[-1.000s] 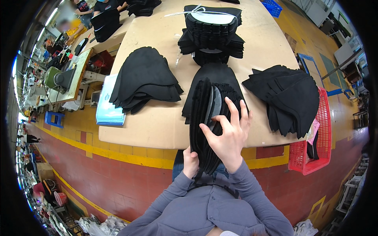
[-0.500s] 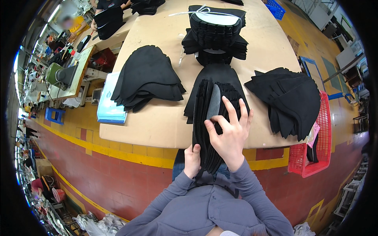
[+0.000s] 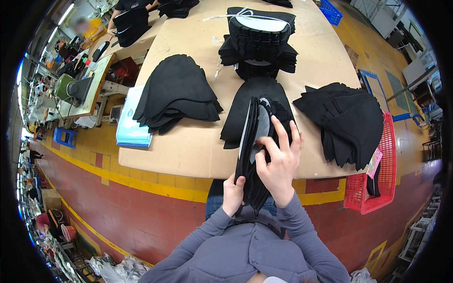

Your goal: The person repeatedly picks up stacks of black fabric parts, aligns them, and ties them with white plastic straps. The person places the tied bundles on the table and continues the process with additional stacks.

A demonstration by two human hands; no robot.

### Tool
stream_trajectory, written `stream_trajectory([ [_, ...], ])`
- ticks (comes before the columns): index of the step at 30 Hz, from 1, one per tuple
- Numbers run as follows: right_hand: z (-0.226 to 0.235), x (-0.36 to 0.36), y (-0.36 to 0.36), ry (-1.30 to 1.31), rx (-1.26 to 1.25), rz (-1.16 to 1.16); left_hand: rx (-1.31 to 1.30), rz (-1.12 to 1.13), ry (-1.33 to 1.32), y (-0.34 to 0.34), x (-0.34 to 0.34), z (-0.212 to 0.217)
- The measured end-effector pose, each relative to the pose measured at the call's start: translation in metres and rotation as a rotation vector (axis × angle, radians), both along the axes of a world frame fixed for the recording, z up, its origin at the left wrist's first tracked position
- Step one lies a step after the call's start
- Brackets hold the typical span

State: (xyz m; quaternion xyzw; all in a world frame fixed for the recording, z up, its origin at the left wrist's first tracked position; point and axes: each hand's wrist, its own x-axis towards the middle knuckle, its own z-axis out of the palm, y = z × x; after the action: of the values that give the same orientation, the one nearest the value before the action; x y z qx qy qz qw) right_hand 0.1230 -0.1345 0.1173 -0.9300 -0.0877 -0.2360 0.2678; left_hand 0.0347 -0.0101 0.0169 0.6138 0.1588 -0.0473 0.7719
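A thick bundle of black, curved fabric pieces (image 3: 244, 155) stands on edge in front of me at the table's front edge. My left hand (image 3: 233, 194) is wrapped round its lower left side, thumb toward me. My right hand (image 3: 278, 162) rests against the bundle's right side with fingers spread; its index finger and thumb touch a grey-faced piece (image 3: 263, 120) in a gap between layers. Beneath and behind the bundle lies a flat stack of black pieces (image 3: 257, 89). Fingertips behind the bundle are hidden.
Fanned black stacks lie left (image 3: 177, 94) and right (image 3: 347, 120) on the table (image 3: 188, 155). A tied bundle (image 3: 259, 35) stands behind. Blue-white packets (image 3: 133, 122) sit at the left edge, a red basket (image 3: 370, 191) beside the right corner. Another person works at the far left.
The bundle has parted more, showing a pale face at its left and more of the grey piece. My right thumb and index finger have shifted right; my left hand has moved slightly right.
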Motion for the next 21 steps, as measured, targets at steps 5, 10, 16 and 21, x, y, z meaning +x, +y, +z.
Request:
stream_trajectory([
  [5,0.004,0.0,0.003,-0.003,0.086,0.02,-0.023,0.012,-0.025,-0.001,0.001,-0.002],
  [10,0.002,0.0,0.001,0.01,0.109,0.034,-0.015,-0.021,-0.007,0.003,0.0,-0.003],
  [16,0.001,-0.005,0.008,0.016,0.226,-0.079,0.046,-0.045,-0.142,0.005,0.001,-0.028],
  [21,-0.007,-0.009,0.008,0.005,0.472,0.003,0.056,-0.2,-0.016,0.026,0.002,0.003],
])
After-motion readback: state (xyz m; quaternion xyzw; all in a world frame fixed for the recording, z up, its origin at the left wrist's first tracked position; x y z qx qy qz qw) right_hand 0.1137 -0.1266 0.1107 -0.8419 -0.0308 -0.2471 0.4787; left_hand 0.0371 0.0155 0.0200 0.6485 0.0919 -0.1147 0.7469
